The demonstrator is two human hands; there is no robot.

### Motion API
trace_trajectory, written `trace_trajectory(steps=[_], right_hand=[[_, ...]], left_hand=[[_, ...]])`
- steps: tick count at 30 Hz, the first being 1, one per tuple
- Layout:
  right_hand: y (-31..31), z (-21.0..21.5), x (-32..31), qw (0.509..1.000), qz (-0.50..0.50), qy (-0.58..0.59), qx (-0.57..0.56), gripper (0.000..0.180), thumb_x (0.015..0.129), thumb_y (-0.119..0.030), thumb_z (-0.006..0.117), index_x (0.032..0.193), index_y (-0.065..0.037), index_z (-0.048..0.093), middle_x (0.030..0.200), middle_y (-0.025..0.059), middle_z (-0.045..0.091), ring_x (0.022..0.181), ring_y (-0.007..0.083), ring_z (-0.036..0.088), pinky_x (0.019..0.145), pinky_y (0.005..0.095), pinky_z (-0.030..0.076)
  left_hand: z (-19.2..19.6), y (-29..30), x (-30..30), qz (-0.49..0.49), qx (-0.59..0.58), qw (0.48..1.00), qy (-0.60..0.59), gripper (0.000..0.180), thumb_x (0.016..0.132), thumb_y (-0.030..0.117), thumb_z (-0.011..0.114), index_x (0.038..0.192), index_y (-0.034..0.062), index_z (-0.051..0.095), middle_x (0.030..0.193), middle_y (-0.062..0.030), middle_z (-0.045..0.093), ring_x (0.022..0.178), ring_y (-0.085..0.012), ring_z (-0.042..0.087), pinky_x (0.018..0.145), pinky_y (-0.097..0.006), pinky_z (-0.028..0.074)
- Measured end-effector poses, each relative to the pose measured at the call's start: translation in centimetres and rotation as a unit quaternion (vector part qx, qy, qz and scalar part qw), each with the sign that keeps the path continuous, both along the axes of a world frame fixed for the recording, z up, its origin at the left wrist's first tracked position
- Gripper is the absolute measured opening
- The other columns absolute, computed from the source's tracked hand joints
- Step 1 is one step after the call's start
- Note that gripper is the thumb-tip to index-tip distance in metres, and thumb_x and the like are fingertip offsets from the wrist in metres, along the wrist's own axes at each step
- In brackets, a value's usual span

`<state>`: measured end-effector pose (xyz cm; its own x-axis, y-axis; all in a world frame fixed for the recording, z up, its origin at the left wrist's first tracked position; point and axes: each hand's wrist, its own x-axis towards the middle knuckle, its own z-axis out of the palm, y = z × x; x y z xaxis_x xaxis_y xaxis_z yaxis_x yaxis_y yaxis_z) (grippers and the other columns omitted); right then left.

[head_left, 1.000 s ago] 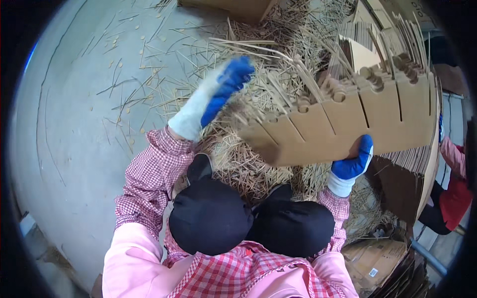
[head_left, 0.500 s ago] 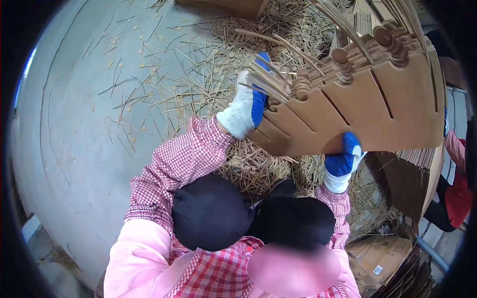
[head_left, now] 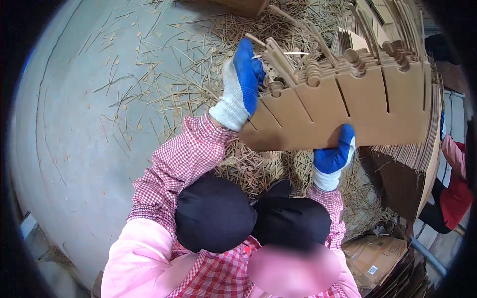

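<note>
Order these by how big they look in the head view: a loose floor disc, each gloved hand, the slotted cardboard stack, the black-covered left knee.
1. Slotted cardboard stack
2. Black-covered left knee
3. Left gloved hand
4. Right gloved hand, partly hidden by the stack
5. Loose floor disc

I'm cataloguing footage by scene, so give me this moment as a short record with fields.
Item: slotted cardboard stack, strips jutting from its upper edge
Right hand: gloved, holding the stack's lower edge, thumb on its front face
Left hand: gloved, at the stack's left end; grip unclear
Floor: grey, strewn with cardboard scraps
Far right: another person, partly visible
</note>
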<state>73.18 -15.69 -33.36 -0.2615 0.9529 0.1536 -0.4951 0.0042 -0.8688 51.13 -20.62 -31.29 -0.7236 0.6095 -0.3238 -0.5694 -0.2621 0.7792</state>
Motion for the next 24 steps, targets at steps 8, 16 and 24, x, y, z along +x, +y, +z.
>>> trace_trajectory(steps=[8,16,24], right_hand=[[0.3,-0.4,-0.9,0.967,-0.074,-0.208,0.131,0.033,0.094,-0.022,0.045,0.122,-0.006,0.052,0.124,0.0077,0.055,0.114,0.0231,0.051,0.098,0.0431,0.041],[1.4,2.0,-1.5,0.964,0.177,0.173,-0.099,0.035,0.097,-0.021,0.041,0.127,-0.004,0.046,0.128,0.0114,0.05,0.114,0.0229,0.051,0.097,0.0416,0.042],[2.1,3.1,-0.7,0.966,0.021,0.14,-0.217,0.04,0.093,-0.034,0.049,0.124,-0.01,0.052,0.127,0.0065,0.053,0.116,0.0229,0.051,0.101,0.0438,0.037]], left_hand=[[1.1,0.4,0.1,0.046,0.033,0.997,0.058,0.048,0.09,0.046,0.047,0.058,0.0104,0.044,0.05,0.0029,0.04,0.045,-0.0072,0.038,0.043,-0.024,0.031],[3.8,0.8,-0.1,0.046,0.242,0.953,0.176,0.035,0.093,0.035,0.049,0.069,0.0102,0.045,0.058,0.0015,0.036,0.054,-0.0105,0.04,0.05,-0.027,0.035],[3.4,-0.6,-8.6,-0.099,0.425,0.89,-0.135,0.033,0.089,0.03,0.046,0.061,0.0138,0.039,0.056,0.0001,0.037,0.054,-0.0161,0.036,0.057,-0.031,0.032]])
